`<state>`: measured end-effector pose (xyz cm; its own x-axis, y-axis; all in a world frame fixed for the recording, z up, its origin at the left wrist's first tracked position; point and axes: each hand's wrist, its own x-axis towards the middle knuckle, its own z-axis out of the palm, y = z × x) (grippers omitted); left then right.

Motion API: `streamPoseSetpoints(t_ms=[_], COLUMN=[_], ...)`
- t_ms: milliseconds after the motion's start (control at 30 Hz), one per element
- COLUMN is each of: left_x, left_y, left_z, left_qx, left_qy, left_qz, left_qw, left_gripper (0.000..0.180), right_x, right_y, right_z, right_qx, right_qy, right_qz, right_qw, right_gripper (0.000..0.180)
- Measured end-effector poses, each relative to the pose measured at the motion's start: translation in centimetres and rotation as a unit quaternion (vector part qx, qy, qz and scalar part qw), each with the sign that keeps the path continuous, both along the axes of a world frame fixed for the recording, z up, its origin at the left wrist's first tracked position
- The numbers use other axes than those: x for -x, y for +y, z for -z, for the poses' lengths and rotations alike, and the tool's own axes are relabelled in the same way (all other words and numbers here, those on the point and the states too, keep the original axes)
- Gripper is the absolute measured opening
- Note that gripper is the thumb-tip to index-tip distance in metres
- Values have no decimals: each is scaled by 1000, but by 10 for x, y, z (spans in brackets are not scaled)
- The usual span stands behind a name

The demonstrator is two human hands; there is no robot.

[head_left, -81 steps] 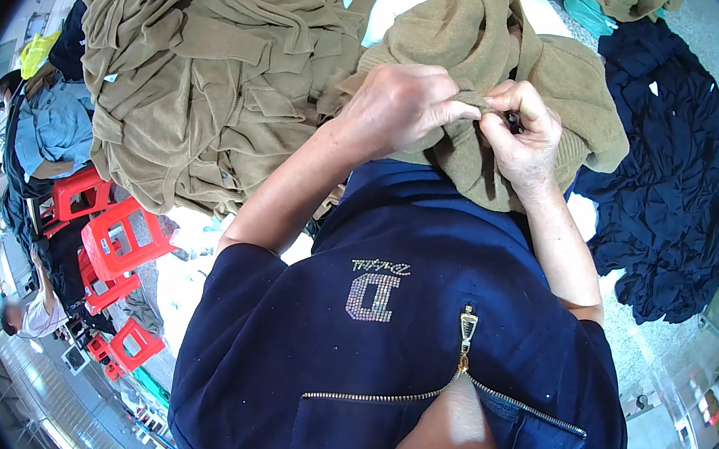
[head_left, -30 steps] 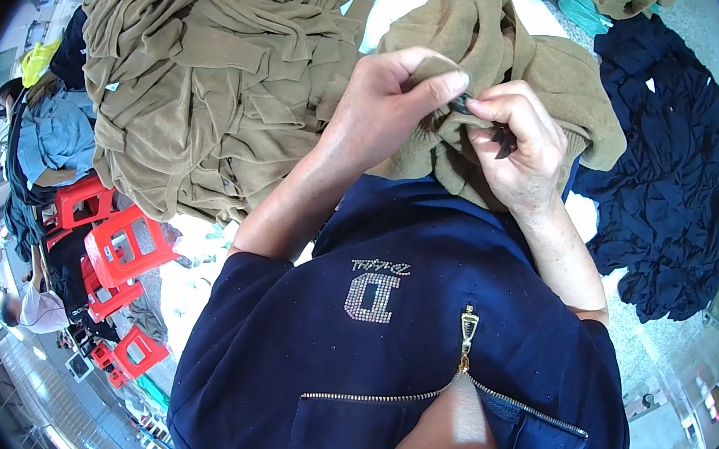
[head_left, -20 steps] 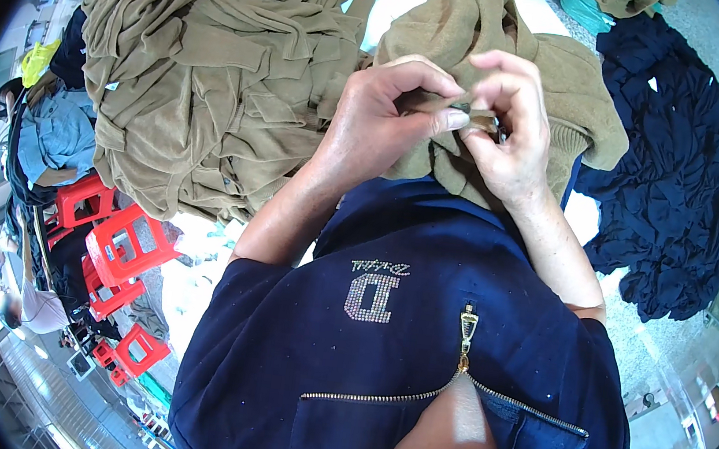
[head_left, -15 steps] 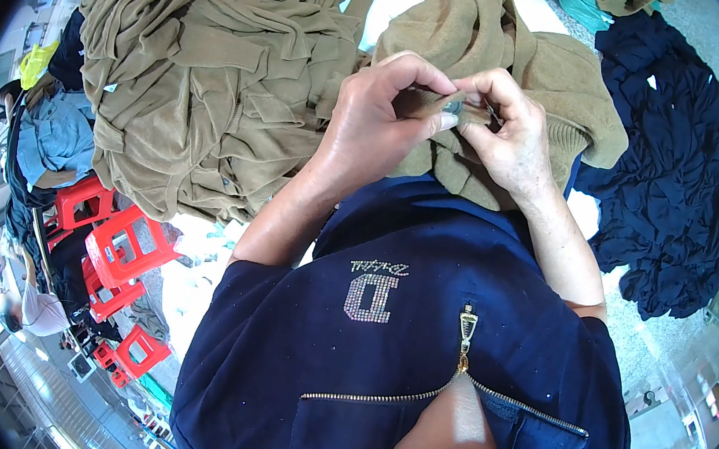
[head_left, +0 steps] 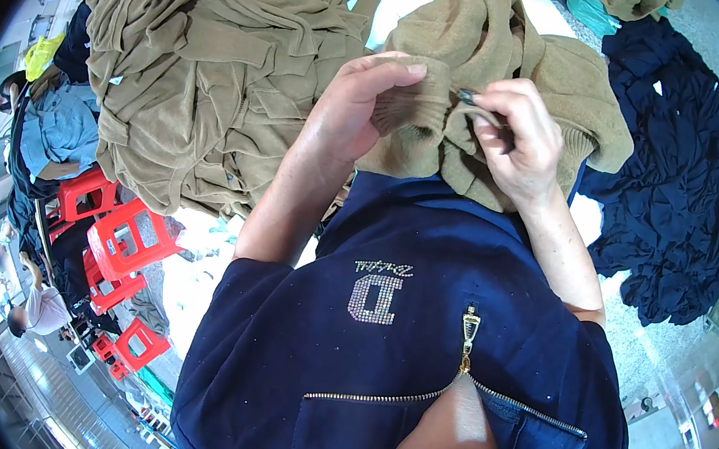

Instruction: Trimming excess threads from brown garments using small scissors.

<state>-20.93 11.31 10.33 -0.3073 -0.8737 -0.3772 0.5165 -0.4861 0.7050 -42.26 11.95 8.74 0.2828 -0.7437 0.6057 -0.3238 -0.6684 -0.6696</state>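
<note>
An olive-brown knit garment [head_left: 453,27] lies across my lap and the white surface in front of me. My left hand [head_left: 351,104] grips a ribbed band [head_left: 421,98] of it, thumb on top and the other fingers hidden beneath the cloth. Close by on the right, my right hand [head_left: 525,137] is closed, its curled fingers pinching an edge of the same garment. A small dark shiny piece [head_left: 465,97], perhaps a button, shows at the right index fingertip; its exact kind is unclear. A gap separates the two hands.
Left of the garment rises a large heap of olive-brown knitwear [head_left: 191,72]. A pile of dark navy garments [head_left: 676,172] stands on the right. Red plastic stools [head_left: 132,238] and a blue-grey cloth [head_left: 59,133] are at the left, with people farther off.
My hands, close together at the small shiny piece before, have drawn apart. The left has shifted left onto the ribbed band and turned it up; the right stays near the piece, fingers more curled.
</note>
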Motion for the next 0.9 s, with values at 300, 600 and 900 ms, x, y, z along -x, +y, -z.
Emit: streamPoseSetpoints(t_ms=[300,600,900], left_x=[39,38,31], left_y=[24,29,29], left_z=[-16,-13,-6], left_qx=[122,184,278], left_qy=[-100,-276,-357], left_qz=[-111,-41,-8], left_qw=[981,942,892], left_gripper=[18,23,15], right_x=[-10,-11,-8], right_y=[8,4,3], right_z=[-20,-4,2], right_qx=[46,103,-105], right_qy=[-6,32,-34], right_qz=[46,63,-19], right_qw=[998,992,994], right_gripper=[26,26,23])
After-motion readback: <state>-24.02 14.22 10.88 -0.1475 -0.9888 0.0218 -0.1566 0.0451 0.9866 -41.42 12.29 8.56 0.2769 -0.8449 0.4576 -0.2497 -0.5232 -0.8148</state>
